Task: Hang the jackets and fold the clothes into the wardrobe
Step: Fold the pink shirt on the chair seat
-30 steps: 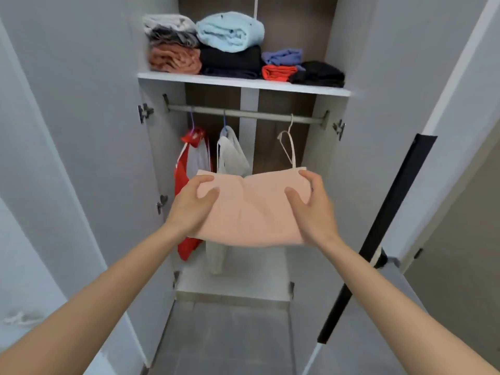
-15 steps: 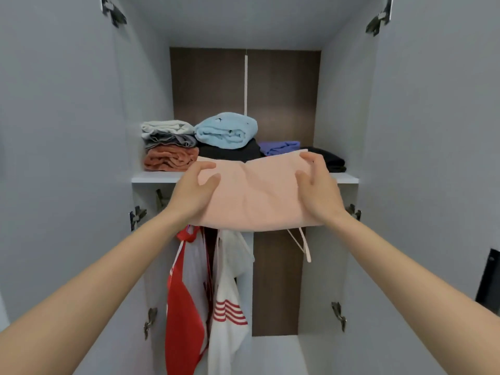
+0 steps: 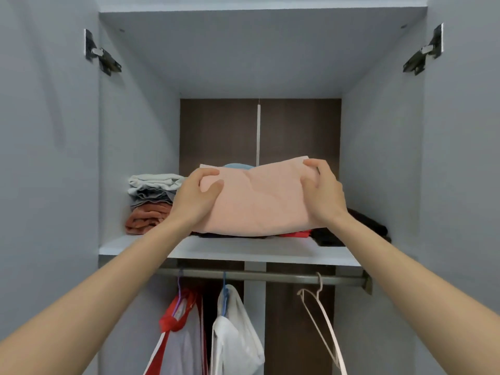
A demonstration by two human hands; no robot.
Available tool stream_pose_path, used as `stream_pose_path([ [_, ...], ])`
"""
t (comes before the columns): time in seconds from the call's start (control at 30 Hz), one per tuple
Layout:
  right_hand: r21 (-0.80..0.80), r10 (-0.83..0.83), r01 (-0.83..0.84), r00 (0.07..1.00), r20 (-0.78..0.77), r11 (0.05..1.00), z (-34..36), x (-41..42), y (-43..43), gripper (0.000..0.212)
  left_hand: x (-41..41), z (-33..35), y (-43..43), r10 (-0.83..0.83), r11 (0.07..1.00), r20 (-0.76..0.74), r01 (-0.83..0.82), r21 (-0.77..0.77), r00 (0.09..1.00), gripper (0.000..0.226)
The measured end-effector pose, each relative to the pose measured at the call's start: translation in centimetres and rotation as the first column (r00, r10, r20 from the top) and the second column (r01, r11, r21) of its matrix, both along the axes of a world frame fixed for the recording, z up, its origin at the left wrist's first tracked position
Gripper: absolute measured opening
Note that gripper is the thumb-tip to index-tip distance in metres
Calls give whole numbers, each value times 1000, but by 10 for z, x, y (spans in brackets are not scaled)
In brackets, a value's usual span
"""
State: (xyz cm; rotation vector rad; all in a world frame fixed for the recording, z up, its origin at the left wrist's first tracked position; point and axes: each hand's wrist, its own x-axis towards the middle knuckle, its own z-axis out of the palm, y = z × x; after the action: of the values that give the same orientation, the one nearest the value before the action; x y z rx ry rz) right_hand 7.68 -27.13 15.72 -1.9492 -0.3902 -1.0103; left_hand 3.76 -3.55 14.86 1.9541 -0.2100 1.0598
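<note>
The left grip [image 3: 194, 196] pinches the left end of a folded peach garment [image 3: 257, 201], with the thumb lying on top and the fingers curled round its far corner. The right grip [image 3: 323, 193] pinches the right end in the same way, thumb on the upper face and fingers bent over the far edge. Between them the garment is a flat rectangle whose long axis runs from 9 o'clock to 3 o'clock, across the wardrobe opening. Its rounded folded edge faces the person and its far edge points at the brown back panel [image 3: 297, 128].

The garment is in the upper compartment, over the middle of the white shelf [image 3: 243, 250]. Its near edge is low over dark folded clothes, and whether it rests on them cannot be told. A light blue bundle [image 3: 238, 166] peeks over its far edge.

At 9 o'clock of the garment is a stack of white, grey and rust folded clothes [image 3: 151, 201]. At 4 o'clock a red piece [image 3: 296, 234] lies just beside black clothes [image 3: 365, 228].

Below the shelf, at 6 o'clock, runs a metal rail [image 3: 270, 276]. From it hang a red and grey jacket [image 3: 178, 334], a white jacket [image 3: 235, 334] just beside it, and a bare pale hanger [image 3: 322, 320] further right.
</note>
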Motion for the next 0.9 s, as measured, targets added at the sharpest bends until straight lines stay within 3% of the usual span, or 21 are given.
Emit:
stream_pose_path([
  [0.2, -2, 167, -167, 981, 104, 986, 47, 76, 52, 38, 42, 41, 50, 125, 992, 131, -120, -42, 983, 14],
  [0.4, -67, 271, -263, 948, 169, 962, 94, 144, 134, 38, 86, 67, 117, 259, 962, 169, -239, -130, 951, 14],
  [0.67, -240, 180, -124, 957, 228, 963, 141, 238, 244, 41, 141, 88, 182, 258, 947, 199, -207, -244, 946, 18],
  [0.9, -397, 184, -98, 966, 183, 913, 165, 307, 304, 39, 197, 85, 208, 191, 934, 69, -159, -320, 979, 28],
])
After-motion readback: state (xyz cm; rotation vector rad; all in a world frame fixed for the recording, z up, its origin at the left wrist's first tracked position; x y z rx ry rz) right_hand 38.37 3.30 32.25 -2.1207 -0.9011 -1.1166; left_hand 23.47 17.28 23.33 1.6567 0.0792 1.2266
